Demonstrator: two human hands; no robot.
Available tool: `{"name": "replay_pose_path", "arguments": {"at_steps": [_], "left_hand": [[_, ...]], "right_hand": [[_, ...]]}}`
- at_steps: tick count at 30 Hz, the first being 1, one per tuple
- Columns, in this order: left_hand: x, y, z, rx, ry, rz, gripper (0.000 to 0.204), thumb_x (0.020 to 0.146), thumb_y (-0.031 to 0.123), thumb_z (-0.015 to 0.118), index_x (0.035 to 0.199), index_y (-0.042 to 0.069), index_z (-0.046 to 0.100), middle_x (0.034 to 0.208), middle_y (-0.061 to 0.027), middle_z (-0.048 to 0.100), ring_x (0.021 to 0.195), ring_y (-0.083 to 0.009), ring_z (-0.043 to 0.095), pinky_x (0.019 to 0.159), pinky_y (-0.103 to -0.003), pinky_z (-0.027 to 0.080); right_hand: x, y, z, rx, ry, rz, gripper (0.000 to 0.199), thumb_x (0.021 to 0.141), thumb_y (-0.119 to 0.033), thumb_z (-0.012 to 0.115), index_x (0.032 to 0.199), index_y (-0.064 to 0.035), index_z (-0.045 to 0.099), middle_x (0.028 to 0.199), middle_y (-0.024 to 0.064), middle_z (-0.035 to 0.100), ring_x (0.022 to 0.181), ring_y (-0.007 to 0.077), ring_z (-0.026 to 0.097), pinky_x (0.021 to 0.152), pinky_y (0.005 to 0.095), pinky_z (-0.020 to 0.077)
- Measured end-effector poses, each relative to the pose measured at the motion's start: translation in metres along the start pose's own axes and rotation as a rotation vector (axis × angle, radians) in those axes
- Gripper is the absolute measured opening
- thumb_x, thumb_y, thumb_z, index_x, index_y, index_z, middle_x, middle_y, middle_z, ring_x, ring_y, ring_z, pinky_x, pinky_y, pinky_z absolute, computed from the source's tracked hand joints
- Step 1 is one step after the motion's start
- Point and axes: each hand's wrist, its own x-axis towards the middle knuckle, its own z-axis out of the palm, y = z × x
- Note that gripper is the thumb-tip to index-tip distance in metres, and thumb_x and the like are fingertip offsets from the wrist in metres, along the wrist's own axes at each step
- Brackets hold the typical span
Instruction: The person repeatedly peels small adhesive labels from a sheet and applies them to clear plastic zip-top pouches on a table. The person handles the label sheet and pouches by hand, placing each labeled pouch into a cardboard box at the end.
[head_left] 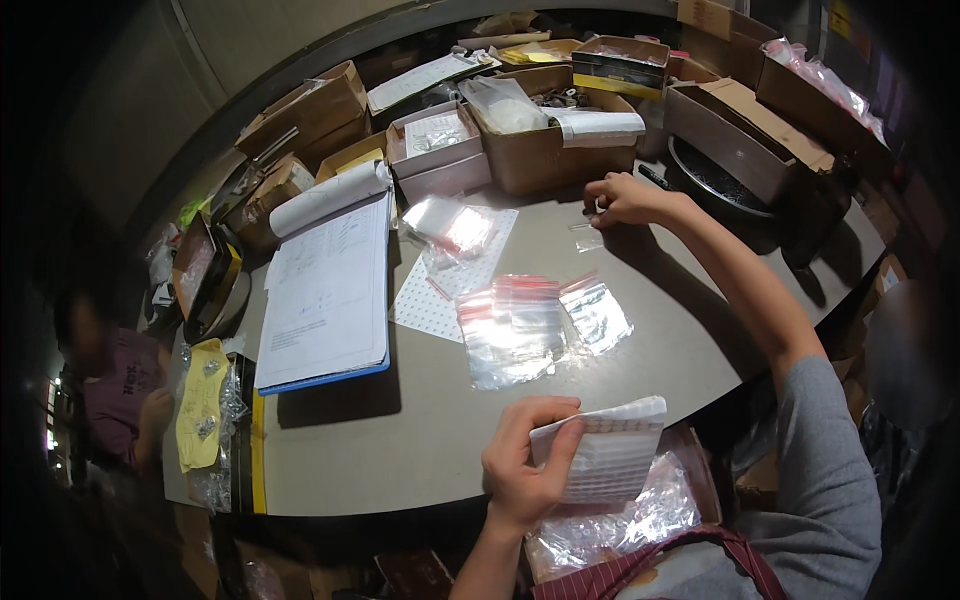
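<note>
Near the table's front edge, my left hand (530,465) grips a bent white sheet printed with small rows (612,462), thumb on top. Farther off, my right arm reaches across the table. The fingers of my right hand (622,200) are pressed together at the tabletop, and what they hold, if anything, is too small to make out. Just below them lies a small clear bag (587,240). Between my hands rest a pile of clear zip bags with red strips (515,325) and a smaller zip bag stack (598,312). More clear bags (450,225) lie on a white dotted sheet (415,300).
A blue clipboard with papers (325,290) leans at the left. Cardboard boxes (515,160) line the far edge, beside a round black pan (715,180) at right. An open box of clear plastic bags (620,535) is by my lap. Another person (125,390) sits at the left.
</note>
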Motion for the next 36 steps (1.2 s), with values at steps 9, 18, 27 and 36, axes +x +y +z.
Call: {"name": "replay_pose_path", "arguments": {"at_steps": [9,18,27,36], "left_hand": [[0.006,-0.017,-0.015,-0.943,0.091,0.042,0.020,0.098,0.019,0.059,0.098,0.000,0.057,0.072,-0.0127,0.065,0.078,-0.0270,0.063,0.091,-0.046,0.049],[0.008,-0.013,-0.015,-0.705,0.247,-0.152,0.019,0.102,0.019,0.055,0.100,0.001,0.057,0.072,-0.0129,0.065,0.075,-0.0231,0.063,0.086,-0.037,0.050],[0.004,-0.014,-0.015,-0.584,0.197,-0.068,0.018,0.106,0.018,0.056,0.108,0.000,0.057,0.091,-0.0220,0.074,0.071,-0.0143,0.065,0.070,-0.024,0.050],[0.009,0.002,-0.004,-0.553,0.328,-0.192,0.011,0.101,0.012,0.052,0.100,0.002,0.057,0.074,-0.0113,0.063,0.071,-0.0156,0.061,0.079,-0.031,0.051]], "right_hand": [[-0.170,-0.064,-0.023,0.993,-0.542,-0.090,0.026,0.101,-0.029,0.070,0.103,-0.0033,0.070,0.088,0.0029,0.068,0.083,0.0138,0.066,0.078,0.0284,0.0538],[-0.120,-0.089,0.008,0.255,-0.054,-0.075,0.057,0.092,-0.057,0.074,0.101,-0.0009,0.069,0.094,0.0152,0.071,0.083,0.0307,0.068,0.074,0.0409,0.0533],[-0.089,-0.054,0.047,0.189,0.073,-0.324,0.039,0.101,-0.036,0.069,0.094,0.0017,0.062,0.086,0.0198,0.064,0.082,0.0361,0.064,0.072,0.0471,0.0471],[-0.086,-0.064,0.047,0.114,0.208,-0.168,0.038,0.098,-0.038,0.072,0.099,-0.0010,0.062,0.089,0.0167,0.065,0.087,0.0352,0.065,0.075,0.0469,0.0488]]}}
